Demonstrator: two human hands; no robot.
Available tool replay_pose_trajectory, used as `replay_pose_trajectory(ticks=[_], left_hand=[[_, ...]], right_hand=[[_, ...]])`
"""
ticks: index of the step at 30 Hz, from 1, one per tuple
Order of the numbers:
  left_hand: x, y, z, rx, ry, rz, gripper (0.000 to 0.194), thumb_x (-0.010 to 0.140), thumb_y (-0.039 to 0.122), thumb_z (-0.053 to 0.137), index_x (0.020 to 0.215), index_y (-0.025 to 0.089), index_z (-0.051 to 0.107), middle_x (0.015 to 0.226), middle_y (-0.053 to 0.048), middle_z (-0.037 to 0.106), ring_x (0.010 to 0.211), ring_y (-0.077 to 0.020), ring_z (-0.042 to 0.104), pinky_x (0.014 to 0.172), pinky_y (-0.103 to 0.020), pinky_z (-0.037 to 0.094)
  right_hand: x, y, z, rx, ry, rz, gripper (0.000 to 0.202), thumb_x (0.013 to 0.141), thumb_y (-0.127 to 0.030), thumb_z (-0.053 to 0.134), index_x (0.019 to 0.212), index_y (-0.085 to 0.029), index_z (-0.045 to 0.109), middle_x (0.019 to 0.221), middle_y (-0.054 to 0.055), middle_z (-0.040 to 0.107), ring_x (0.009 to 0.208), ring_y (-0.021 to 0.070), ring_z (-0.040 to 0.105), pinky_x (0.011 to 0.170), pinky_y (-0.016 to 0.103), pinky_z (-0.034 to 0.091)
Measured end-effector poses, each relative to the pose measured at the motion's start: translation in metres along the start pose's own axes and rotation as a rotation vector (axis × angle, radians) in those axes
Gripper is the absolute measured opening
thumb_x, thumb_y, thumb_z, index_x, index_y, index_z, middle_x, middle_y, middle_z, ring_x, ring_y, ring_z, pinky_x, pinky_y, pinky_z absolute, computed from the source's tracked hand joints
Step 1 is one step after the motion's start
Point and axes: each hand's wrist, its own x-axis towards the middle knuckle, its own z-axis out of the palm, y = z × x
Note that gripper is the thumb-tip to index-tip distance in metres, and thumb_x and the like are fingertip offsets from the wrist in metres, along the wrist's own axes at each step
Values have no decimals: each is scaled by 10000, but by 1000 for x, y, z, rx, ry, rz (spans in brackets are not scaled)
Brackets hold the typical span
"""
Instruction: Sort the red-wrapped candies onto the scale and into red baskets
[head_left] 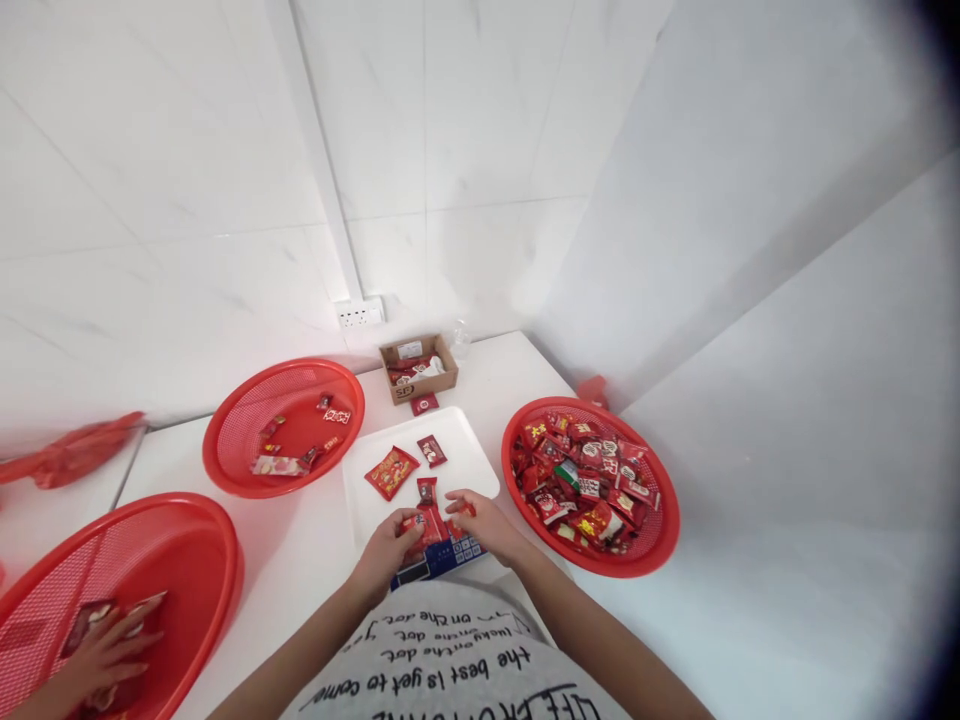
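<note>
In the head view, my left hand point(386, 555) pinches the edge of a red plastic packet point(431, 526) low over the front of a white weighing tray point(469, 440). My right hand point(486, 522) is just right of it, fingers curled around a small red wrapped piece point(465, 509), mostly hidden. A small dark-red sachet point(427, 490) lies at the packet's top; whether it is inside, I cannot tell. Farther back on the tray are a red-and-gold snack packet point(391, 472) and a dark-red sachet point(432, 451). The scale's blue keypad point(466, 550) shows below my hands.
To the right stands a red basket point(670, 520) full of wrapped snacks. A red basket point(217, 450) at back left holds a few packets. Another person's hand point(112, 655) reaches into the front-left basket point(225, 560). Behind the tray are a cardboard box point(424, 388) and a red sachet point(424, 404).
</note>
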Motion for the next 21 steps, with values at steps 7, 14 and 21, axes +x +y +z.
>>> replay_pose_trajectory(ticks=[7,14,21], left_hand=[[3,1,-22,-96,195,102,424,702,304,674,1074,177,515,877,-48,657,727,-136,623,735,-296,502],[17,-17,-35,361,314,270,446,727,260,599,1161,196,518,1103,-78,588,777,-171,626,765,-345,507],[36,-19,-28,835,315,452,307,804,209,454,1094,225,552,1200,-69,454,936,-192,583,832,-360,486]], right_hand=[[27,8,-8,-16,110,-140,576,723,-277,561,1281,-265,420,1347,62,444,1172,199,477,918,353,427],[22,30,-31,-339,301,-174,420,752,-247,476,1163,-194,545,1240,83,524,1157,202,476,951,378,411],[17,31,-23,-601,214,-273,430,750,-204,493,1173,-181,565,1261,92,528,1221,219,418,1062,400,284]])
